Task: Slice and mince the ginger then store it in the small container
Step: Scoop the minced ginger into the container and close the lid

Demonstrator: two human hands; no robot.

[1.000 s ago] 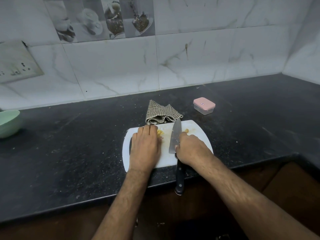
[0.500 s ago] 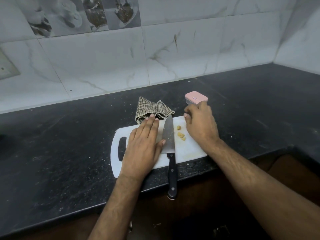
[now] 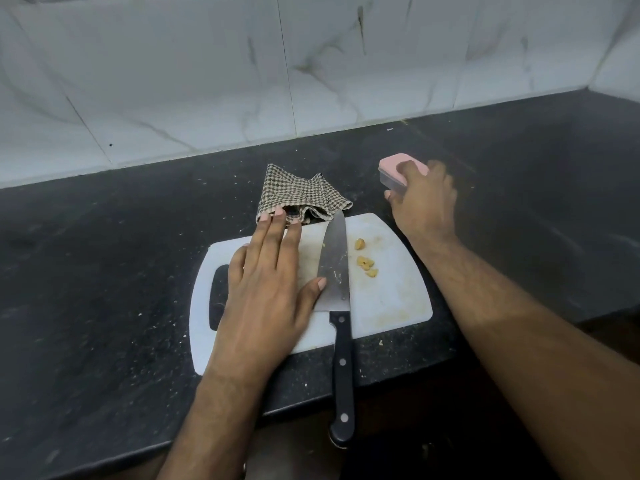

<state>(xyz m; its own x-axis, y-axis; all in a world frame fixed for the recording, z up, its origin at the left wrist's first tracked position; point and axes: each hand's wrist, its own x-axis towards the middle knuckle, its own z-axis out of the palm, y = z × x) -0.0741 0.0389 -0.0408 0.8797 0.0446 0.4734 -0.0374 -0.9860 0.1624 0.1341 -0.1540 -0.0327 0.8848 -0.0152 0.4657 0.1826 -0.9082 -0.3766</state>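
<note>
Right hand fetching container, ginger bits waiting on board.
Left hand (image 3: 263, 292) lying flat, fingers straight, steadying white cutting board (image 3: 398, 306); chef's knife (image 3: 334, 271) parked on board; ginger pieces (image 3: 365, 262) beside blade; right hand (image 3: 424, 206) gripping pink-lidded small container (image 3: 389, 168) on table (image 3: 104, 271), likely for storing.

The knife (image 3: 334, 268) lies on the cutting board (image 3: 391, 299), ginger pieces (image 3: 365, 261) right of it, cloth (image 3: 301, 199) behind, small container (image 3: 391, 171) far right.

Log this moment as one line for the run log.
right hand grips container | left hand flat on board | knife down | ginger unstored
</note>
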